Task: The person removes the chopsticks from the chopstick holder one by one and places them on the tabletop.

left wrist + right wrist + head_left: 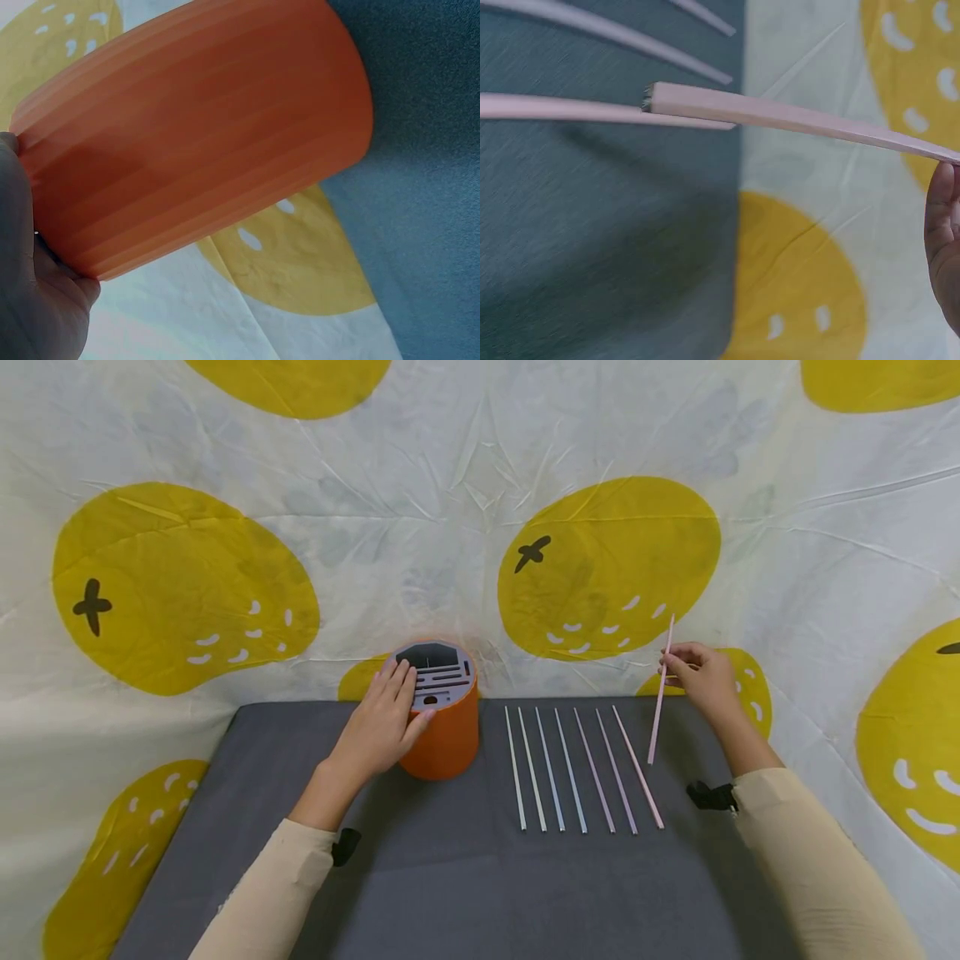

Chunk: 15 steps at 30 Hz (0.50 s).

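An orange cylindrical knife block (pixel 442 747) with a grey slotted top stands at the back of the table. My left hand (pixel 378 718) rests on its top edge, fingers laid straight over the slots and thumb along the near rim. In the left wrist view, the block's ribbed orange side (pixel 195 142) fills much of the picture. Between thumb and fingertips my right hand (pixel 701 672) pinches a pink chopstick (pixel 657 718), raised above the table's back right and pointing steeply downward. Its square lower end shows in the right wrist view, above a pink chopstick (pixel 570 107) on the table.
Several chopsticks (pixel 571 770) in pale, blue, purple and pink lie side by side on the dark grey tablecloth (pixel 465 893), right of the block. Behind the table hangs a white cloth (pixel 420 560) printed with yellow fruit.
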{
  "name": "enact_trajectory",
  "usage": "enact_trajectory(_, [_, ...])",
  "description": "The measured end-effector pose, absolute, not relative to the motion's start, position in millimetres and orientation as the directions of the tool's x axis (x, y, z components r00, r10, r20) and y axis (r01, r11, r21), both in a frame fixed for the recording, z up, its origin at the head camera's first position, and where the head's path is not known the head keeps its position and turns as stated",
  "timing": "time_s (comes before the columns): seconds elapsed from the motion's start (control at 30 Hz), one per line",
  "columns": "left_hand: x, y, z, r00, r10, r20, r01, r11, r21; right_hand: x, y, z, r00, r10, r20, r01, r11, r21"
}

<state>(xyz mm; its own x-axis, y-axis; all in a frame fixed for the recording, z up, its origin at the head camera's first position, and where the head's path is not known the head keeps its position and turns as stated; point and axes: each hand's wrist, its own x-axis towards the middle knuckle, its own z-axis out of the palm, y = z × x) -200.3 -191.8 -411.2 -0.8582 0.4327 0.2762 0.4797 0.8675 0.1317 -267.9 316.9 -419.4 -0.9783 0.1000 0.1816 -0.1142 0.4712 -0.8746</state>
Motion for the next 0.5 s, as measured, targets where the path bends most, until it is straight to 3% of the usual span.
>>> enact_trajectory(0.23, [-201, -192, -412, -0.861, 0.43, 0.271, 0.476, 0.869, 0.133, -267, 335, -452, -0.992, 0.075, 0.102, -0.022, 0.692, -0.722])
enact_trajectory(0.5, [-202, -192, -413, -0.859, 0.432, 0.274, 0.478, 0.869, 0.128, -262, 343, -487, -0.999, 0.055, 0.001, 0.038, 0.71, -0.704])
